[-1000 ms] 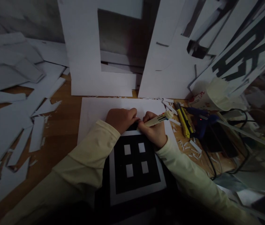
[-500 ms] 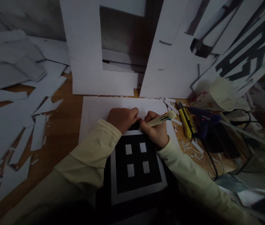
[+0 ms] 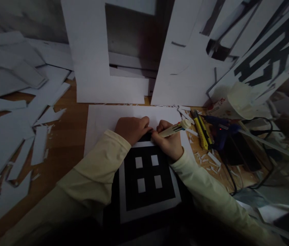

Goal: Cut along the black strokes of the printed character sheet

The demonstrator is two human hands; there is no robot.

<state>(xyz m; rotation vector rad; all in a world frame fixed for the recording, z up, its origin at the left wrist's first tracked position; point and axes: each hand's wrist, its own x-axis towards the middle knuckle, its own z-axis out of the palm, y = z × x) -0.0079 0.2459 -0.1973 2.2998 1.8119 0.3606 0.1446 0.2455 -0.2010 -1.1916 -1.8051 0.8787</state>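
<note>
My right hand (image 3: 168,140) grips a thick white multi-colour pen (image 3: 173,129), its tip low near the left thumb and its top end leaning right. My left hand (image 3: 132,130) rests closed at the upper edge of a black panel (image 3: 148,196) with a pale frame and several white squares. Its thumb and forefinger press at that edge, beside the pen's tip; the other fingers are mostly hidden. Beneath both hands lies a white sheet (image 3: 100,118) on the wooden table. The pen's tip itself is hidden behind the right fingers.
White offcuts (image 3: 8,126) cover the left side. Large cut white boards (image 3: 90,68) stand upright behind. At right lie a yellow utility knife (image 3: 202,131), a blue glue gun (image 3: 219,128) with a red light, small scraps, cables and a paper cup (image 3: 232,106).
The view has shifted slightly, so everything sits a little further left. Both hands and the pen keep nearly the same position on the panel.
</note>
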